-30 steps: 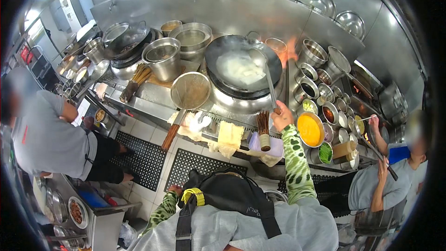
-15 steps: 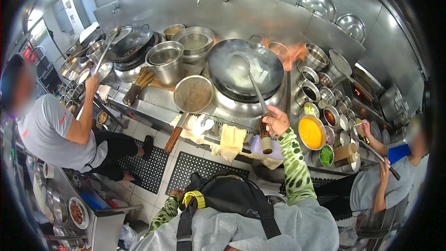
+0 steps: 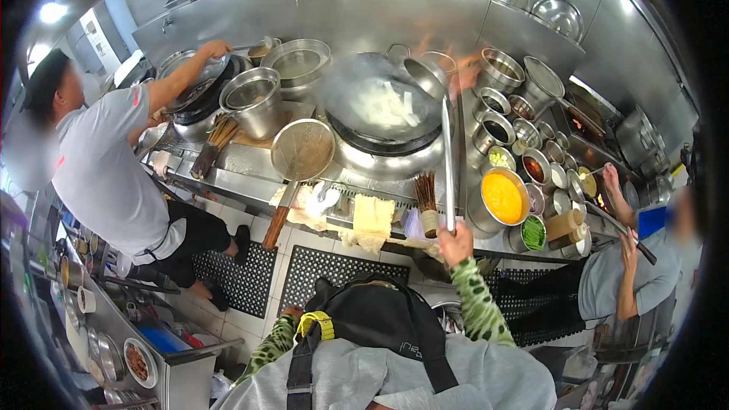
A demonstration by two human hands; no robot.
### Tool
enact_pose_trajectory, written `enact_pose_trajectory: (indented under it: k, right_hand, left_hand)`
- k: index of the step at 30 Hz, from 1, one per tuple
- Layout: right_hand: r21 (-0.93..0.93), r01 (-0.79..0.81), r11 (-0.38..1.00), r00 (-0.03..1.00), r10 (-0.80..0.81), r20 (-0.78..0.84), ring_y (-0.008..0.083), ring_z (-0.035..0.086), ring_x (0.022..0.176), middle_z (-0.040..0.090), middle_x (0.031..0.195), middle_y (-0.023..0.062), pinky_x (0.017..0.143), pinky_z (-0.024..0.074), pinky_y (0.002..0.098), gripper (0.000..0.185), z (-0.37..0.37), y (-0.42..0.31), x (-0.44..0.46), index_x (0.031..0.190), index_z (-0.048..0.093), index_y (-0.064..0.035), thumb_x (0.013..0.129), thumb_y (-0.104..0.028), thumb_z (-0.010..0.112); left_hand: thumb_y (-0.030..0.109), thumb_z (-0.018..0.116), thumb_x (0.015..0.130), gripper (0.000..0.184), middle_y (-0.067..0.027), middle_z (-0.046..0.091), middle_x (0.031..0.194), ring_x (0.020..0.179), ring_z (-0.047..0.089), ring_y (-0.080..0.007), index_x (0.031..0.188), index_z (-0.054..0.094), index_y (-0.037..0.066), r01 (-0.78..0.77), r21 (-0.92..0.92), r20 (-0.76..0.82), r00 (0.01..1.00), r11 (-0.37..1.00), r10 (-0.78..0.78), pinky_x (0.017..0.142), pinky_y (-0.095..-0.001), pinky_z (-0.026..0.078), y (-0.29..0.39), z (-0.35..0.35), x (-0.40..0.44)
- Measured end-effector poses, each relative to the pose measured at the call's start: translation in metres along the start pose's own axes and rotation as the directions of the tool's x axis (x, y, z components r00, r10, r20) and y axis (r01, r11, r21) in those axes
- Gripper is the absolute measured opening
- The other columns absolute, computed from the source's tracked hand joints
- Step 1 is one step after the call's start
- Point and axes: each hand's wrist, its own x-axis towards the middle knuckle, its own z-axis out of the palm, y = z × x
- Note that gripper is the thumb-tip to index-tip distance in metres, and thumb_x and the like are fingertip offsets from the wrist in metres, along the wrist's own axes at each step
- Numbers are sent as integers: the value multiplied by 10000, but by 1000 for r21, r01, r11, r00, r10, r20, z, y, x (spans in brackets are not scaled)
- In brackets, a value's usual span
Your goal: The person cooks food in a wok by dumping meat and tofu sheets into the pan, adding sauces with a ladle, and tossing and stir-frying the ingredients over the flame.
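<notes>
My right hand [image 3: 456, 244] is wrapped round the end of a long-handled ladle [image 3: 447, 159]. The ladle's bowl sits at the right rim of a steaming wok [image 3: 340, 95], tilted beside the flames. Pale white pieces [image 3: 389, 106] lie in the wok. Just left of my right hand, a bundled bamboo brush [image 3: 426, 201] stands at the counter's front edge. My left hand [image 3: 291, 313] hangs low beside the black bag [image 3: 372, 315] on my front; its fingers are mostly hidden, so its grip cannot be made out.
A mesh strainer [image 3: 303, 150] with a wooden handle juts over the front edge, near folded cloths [image 3: 373, 216]. Right of the wok stand a pot of yellow liquid [image 3: 504, 197], chopped greens [image 3: 533, 233] and several sauce pots. Co-workers stand at left [image 3: 114, 175] and right [image 3: 630, 281]. Flames [image 3: 465, 72] rise behind.
My right hand has drawn the ladle out of the wok's middle to its right rim. The left co-worker has leaned in and reached over another wok. The view has shifted slightly.
</notes>
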Motion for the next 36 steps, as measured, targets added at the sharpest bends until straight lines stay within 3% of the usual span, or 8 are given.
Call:
enact_pose_trajectory:
  k: [13,14,18,22,26,30,31,36]
  right_hand:
    - [-399,-108,910,962,-7,-274,279,415,472,416,534,134,509,364,442,393,-3,151,-100,670,459,-30,754,-360,655]
    - [-428,-104,898,959,-24,-282,302,463,496,447,548,152,517,381,450,420,-3,163,-99,683,484,-19,743,-388,674]
    - [-492,-246,835,967,175,-187,438,594,873,591,862,283,742,461,509,467,-4,141,-96,984,589,8,725,-369,685]
    - [-782,313,539,802,-591,-86,375,616,869,634,972,210,799,482,465,497,6,94,-84,1170,554,20,765,-252,651]
    - [-234,212,949,942,-135,307,335,651,797,671,887,171,757,512,415,454,26,68,-61,1143,597,10,794,-274,663]
    - [-416,487,768,758,-134,639,314,667,877,678,975,192,789,511,410,374,84,120,-46,1082,649,-42,816,-305,643]
    - [-476,522,708,706,-45,706,314,667,872,684,960,179,785,512,407,341,95,131,-44,1039,665,-44,823,-307,633]
    - [-563,691,454,514,239,824,299,667,855,692,931,161,772,513,394,317,163,148,-22,992,683,-45,830,-311,625]
  left_hand:
    - [346,461,859,425,-132,590,1257,1174,555,-310,1170,649,126,-75,269,127,991,960,41,987,-413,449,32,-23,-9]
    - [329,470,848,415,-139,600,1239,1155,568,-303,1161,655,128,-282,521,254,952,806,169,971,-411,462,39,-31,-16]
    - [289,505,806,390,-133,624,1200,1108,598,-292,1121,676,135,-147,326,135,985,934,108,953,-405,475,59,-48,-52]
    - [291,502,802,399,-152,606,1222,1145,572,-314,1111,681,114,-154,392,142,984,907,106,957,-417,472,59,-47,-58]
    - [280,587,764,432,-153,654,1097,1030,623,-330,1158,652,115,-244,474,276,954,846,120,904,-437,495,49,-44,-48]
    - [270,572,808,466,-150,639,1124,997,626,-316,1249,562,121,-537,276,140,843,797,519,872,-433,497,75,-145,-97]
    - [224,585,776,426,-165,653,1084,1008,623,-340,1174,599,73,-743,277,-21,630,610,777,866,-430,501,77,-173,-121]
    - [174,610,817,366,-171,644,1032,992,614,-347,1154,547,49,-796,124,-239,555,592,797,859,-461,473,64,-238,-170]
